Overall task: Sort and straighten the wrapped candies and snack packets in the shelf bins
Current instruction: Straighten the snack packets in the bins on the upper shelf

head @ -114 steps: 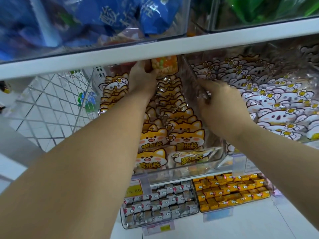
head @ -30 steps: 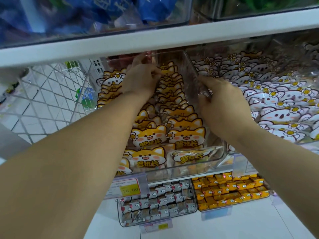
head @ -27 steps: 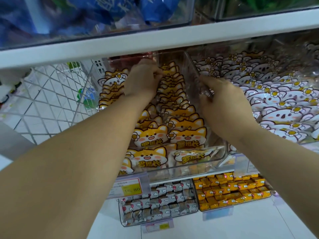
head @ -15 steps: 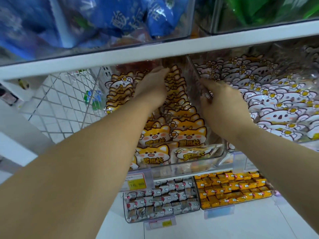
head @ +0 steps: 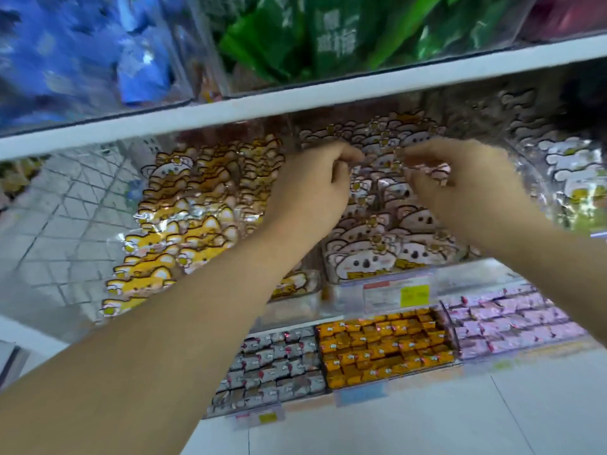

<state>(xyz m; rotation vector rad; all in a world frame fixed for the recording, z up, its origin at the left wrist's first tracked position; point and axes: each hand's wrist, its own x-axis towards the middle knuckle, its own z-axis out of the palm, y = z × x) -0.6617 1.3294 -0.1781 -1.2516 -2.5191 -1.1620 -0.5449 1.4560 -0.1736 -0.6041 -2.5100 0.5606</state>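
White koala-shaped snack packets (head: 391, 224) fill the middle clear bin on the shelf. Both hands reach into its back rows. My left hand (head: 312, 188) has its fingers curled over the packet tops; motion blur hides whether it grips one. My right hand (head: 460, 182) pinches a koala packet (head: 438, 169) by its top edge. To the left, yellow fox-shaped packets (head: 193, 208) stand in rows in the neighbouring bin, with no hand on them. My forearms hide the front of the divider between the two bins.
A white shelf edge (head: 295, 103) runs just above my hands, with green bags (head: 328, 37) and blue bags (head: 82, 54) over it. Below are bins of silver candies (head: 279, 362), orange candies (head: 384, 346) and pink candies (head: 512, 326). A wire rack (head: 65, 208) stands at the left.
Both hands left the fox-packet bin and its wall and shifted right into the koala-packet bin. The view swung right and is blurred.
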